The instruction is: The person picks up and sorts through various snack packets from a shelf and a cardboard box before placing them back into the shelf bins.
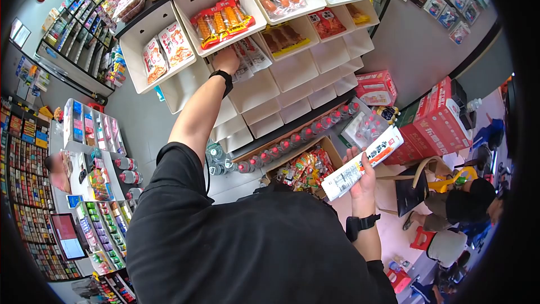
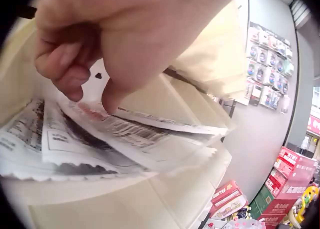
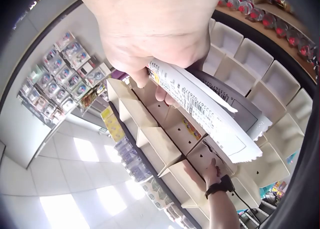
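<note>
My left hand [image 1: 226, 61] reaches into a bin in the tiered rack, over white packets [image 1: 251, 56]. In the left wrist view its bent fingers and thumb [image 2: 112, 96] stand apart just above several packets [image 2: 150, 141], the thumb tip at or touching one; contact is unclear. My right hand [image 1: 364, 183] grips white printed packets [image 1: 360, 163] out to the right, away from the rack. The right wrist view shows at least two packets [image 3: 200, 114] under that hand [image 3: 155, 29], its fingers partly hidden behind them.
Upper bins hold red-yellow packs [image 1: 223, 21], sausage packs [image 1: 279, 1] and other packets. Bottles [image 1: 275, 152] line the rack's base, beside a carton of snacks [image 1: 306, 169]. Red boxes [image 1: 436, 126] and a chair [image 1: 413, 191] stand right; a seated person [image 1: 469, 205] is beyond.
</note>
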Tool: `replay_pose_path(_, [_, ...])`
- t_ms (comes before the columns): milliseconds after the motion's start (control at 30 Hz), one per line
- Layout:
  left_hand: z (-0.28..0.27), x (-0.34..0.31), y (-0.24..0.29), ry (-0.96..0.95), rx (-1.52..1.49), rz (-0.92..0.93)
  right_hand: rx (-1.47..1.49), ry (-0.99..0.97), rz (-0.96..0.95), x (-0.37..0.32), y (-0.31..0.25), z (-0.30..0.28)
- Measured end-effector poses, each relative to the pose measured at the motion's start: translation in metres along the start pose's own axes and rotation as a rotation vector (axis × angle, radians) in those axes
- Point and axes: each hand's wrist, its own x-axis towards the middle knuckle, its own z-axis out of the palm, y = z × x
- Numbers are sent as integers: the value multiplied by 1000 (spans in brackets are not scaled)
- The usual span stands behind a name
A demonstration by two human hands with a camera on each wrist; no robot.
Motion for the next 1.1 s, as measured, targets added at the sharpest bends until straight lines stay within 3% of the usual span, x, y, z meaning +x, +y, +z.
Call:
replay_pose_path(100, [-17, -41, 31, 108, -43, 157, -18, -46, 7, -1, 3, 8])
replay_pose_path(167, [-37, -110, 76, 63, -198, 413, -25, -82, 32, 2, 5, 12])
replay_pose_path(200, [-37, -144, 94, -105, -350, 599, -45, -88, 33, 6, 7, 14])
replay_pose_path(267, [-74, -237, 138, -469, -546, 749, -63, -95, 37, 13, 12, 25])
replay_pose_path(333, [-69, -289, 159, -621, -685, 821, -66, -119, 55, 19, 20, 35])
replay_pose_path(467, [-49, -321, 178, -507, -696, 807, -73, -172, 144, 26, 26, 43])
replay_pose_path(533, [-51, -321, 179, -623, -861, 697, -72, -181, 121, 20, 25, 49])
replay_pose_path(667, [-62, -323, 176, -663, -839, 678, -59, -196, 155, 18, 28, 47])
replay_pose_path(700, [-59, -325, 174, -555, -850, 715, -64, -200, 183, 18, 28, 44])
replay_pose_path(733, [-58, -326, 173, -445, -858, 753, -78, -187, 163, 20, 30, 38])
replay_pose_path(900, [-71, -325, 168, -494, -792, 705, -81, -147, 52, 13, 29, 45])
replay_pose_path(967, [-74, -322, 163, -462, -765, 693, -129, -229, 10, 9, 27, 51])
replay_pose_path(1100, [-72, -301, 138, -467, -845, 554, -81, -70, 40, 23, 24, 23])
